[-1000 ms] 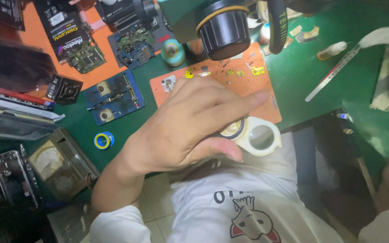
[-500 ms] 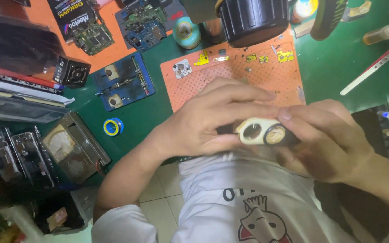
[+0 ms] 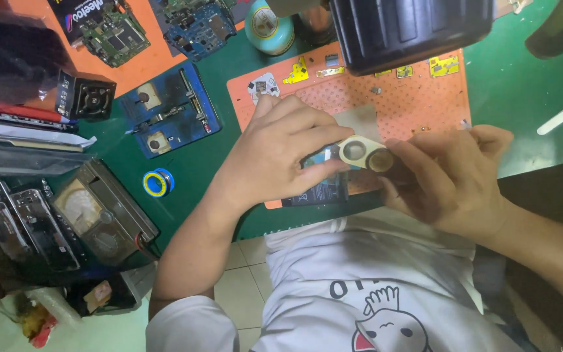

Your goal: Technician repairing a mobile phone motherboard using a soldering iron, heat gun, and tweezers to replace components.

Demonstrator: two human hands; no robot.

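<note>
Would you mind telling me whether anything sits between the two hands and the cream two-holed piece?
Nothing visible does: the left hand and right hand both already grip the cream two-holed piece directly, above the orange mat.

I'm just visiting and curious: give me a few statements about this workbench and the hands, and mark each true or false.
1. Both hands hold the cream two-ringed piece. True: left hand and right hand grip it.
2. The work mat is blue. False: it is orange.
3. A yellow-and-blue spool lies on the green bench, left of the left hand. True.
4. The right hand rests flat on the bench. False: it is raised, its fingers pinching the piece.
</note>
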